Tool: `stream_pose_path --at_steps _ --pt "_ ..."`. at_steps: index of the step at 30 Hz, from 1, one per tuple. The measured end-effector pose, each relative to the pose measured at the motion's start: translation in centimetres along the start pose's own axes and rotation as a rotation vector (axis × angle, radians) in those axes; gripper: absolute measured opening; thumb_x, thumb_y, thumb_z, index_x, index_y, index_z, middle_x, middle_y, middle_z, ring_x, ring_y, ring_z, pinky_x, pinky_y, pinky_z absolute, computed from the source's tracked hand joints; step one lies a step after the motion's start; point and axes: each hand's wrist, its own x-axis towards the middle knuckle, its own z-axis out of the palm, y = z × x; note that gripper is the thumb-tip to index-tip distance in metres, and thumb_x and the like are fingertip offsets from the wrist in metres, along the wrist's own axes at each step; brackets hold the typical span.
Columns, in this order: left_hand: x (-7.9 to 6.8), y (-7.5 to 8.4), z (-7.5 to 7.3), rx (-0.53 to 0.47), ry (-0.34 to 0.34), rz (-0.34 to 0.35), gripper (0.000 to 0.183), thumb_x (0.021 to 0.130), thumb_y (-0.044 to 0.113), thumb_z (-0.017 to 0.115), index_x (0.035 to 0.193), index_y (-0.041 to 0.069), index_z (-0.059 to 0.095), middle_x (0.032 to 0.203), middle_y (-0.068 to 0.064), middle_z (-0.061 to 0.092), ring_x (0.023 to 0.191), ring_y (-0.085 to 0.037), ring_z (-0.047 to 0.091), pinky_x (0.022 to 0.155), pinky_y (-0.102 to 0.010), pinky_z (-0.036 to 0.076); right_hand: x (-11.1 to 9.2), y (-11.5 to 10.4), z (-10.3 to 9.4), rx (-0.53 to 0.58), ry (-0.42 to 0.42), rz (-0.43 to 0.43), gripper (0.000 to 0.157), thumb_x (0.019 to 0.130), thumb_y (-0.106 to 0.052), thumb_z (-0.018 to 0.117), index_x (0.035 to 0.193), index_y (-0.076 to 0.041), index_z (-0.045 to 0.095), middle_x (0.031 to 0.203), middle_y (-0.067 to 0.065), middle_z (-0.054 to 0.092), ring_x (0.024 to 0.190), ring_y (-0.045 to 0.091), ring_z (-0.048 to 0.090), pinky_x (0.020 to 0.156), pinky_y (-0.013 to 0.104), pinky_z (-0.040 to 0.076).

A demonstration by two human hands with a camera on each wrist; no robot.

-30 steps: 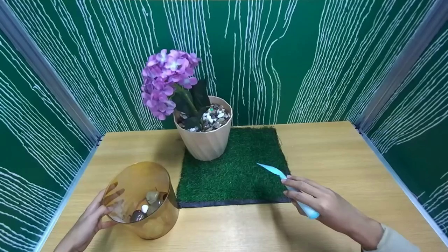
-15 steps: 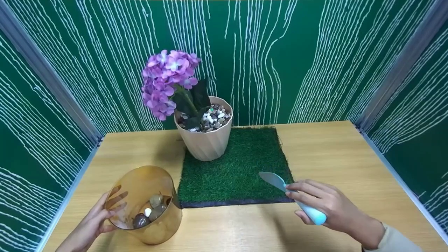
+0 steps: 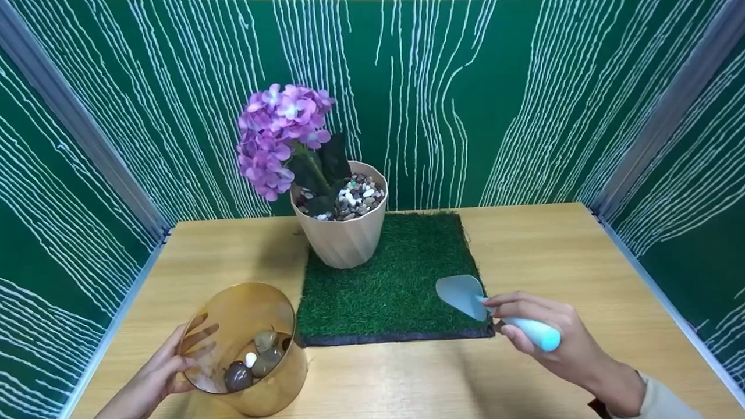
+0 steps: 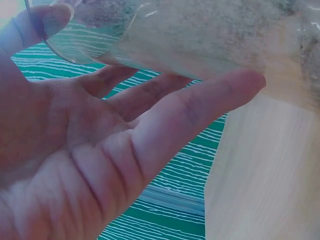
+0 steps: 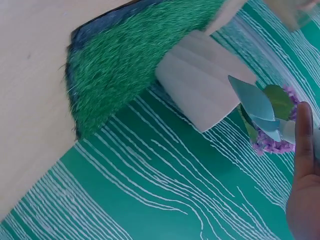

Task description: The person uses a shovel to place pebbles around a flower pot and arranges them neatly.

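Gripping the wall of an amber transparent container (image 3: 279,396), the left hand (image 3: 151,372) has its fingers spread partly round the side near the rim. The container leans toward that hand at the near left of the wooden tabletop (image 3: 541,250); a dark brown stone (image 3: 238,376), a white pebble (image 3: 250,359) and two greyish stones (image 3: 267,362) lie inside. Next rightward, a purple hydrangea bloom (image 3: 285,134) overhangs the left rim of a faceted beige pot (image 3: 343,244), which holds mixed pebbles (image 3: 364,195) (white, grey and brown). The pot stands upright on the rear left part of an artificial turf mat (image 3: 401,297). Over the mat's near right edge is the blade of a light-blue trowel (image 3: 463,294), pointing left. At far right, the right hand (image 3: 573,340) is closed on the trowel's handle between thumb and fingers.
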Motion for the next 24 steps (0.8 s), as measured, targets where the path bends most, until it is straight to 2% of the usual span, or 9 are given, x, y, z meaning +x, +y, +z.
stream_pose_path --at_steps 6,9,13,16,20,24 --pt "0.0 -0.4 0.0 -0.013 -0.033 0.020 0.077 0.108 0.010 0.035 0.168 0.009 -0.014 0.173 -0.031 -0.007 0.156 -0.062 0.002 0.102 -0.075 0.050 0.5 -0.6 -0.4 0.312 -0.008 0.243 0.035 0.091 0.026 0.059 0.108 0.000 0.075 0.120 0.005 0.077 0.081 0.013 0.077 0.070 0.028 0.065" --pt "0.0 -0.5 0.0 -0.025 -0.050 0.019 0.076 0.109 0.011 0.035 0.167 0.008 -0.014 0.173 -0.032 -0.009 0.156 -0.064 0.001 0.102 -0.075 0.049 0.8 -0.7 -0.6 0.395 -0.009 0.303 0.031 0.092 0.026 0.058 0.106 0.004 0.074 0.118 0.003 0.078 0.078 0.015 0.078 0.068 0.030 0.065" --pt "0.1 -0.5 -0.1 -0.033 -0.074 -0.012 0.076 0.111 0.015 0.034 0.167 0.009 -0.017 0.172 -0.032 -0.012 0.156 -0.064 0.000 0.103 -0.075 0.049 1.0 -0.7 -0.6 0.421 -0.020 0.333 0.029 0.094 0.024 0.058 0.107 0.005 0.074 0.116 0.001 0.079 0.076 0.015 0.078 0.066 0.030 0.065" --pt "0.1 -0.6 -0.1 -0.023 -0.089 -0.001 0.076 0.111 0.016 0.034 0.166 0.008 -0.018 0.172 -0.033 -0.012 0.156 -0.064 0.003 0.104 -0.072 0.050 1.0 -0.8 -0.7 0.417 -0.019 0.352 0.028 0.096 0.022 0.057 0.110 0.006 0.074 0.112 0.002 0.080 0.074 0.015 0.077 0.065 0.031 0.065" --pt "0.0 -0.9 -0.3 -0.015 -0.120 0.016 0.075 0.113 0.019 0.034 0.166 0.009 -0.020 0.173 -0.031 -0.011 0.157 -0.061 0.007 0.106 -0.069 0.051 1.2 -1.0 -0.8 0.375 -0.007 0.426 0.023 0.099 0.017 0.057 0.111 0.006 0.073 0.104 0.001 0.081 0.070 0.015 0.076 0.064 0.031 0.065" --pt "0.1 -1.0 -0.3 -0.018 -0.156 0.021 0.075 0.114 0.021 0.033 0.165 0.010 -0.021 0.173 -0.029 -0.012 0.157 -0.060 0.005 0.107 -0.070 0.049 1.4 -1.2 -0.9 0.311 0.004 0.509 0.017 0.102 0.010 0.059 0.110 0.007 0.073 0.102 -0.002 0.081 0.068 0.016 0.076 0.063 0.032 0.065"
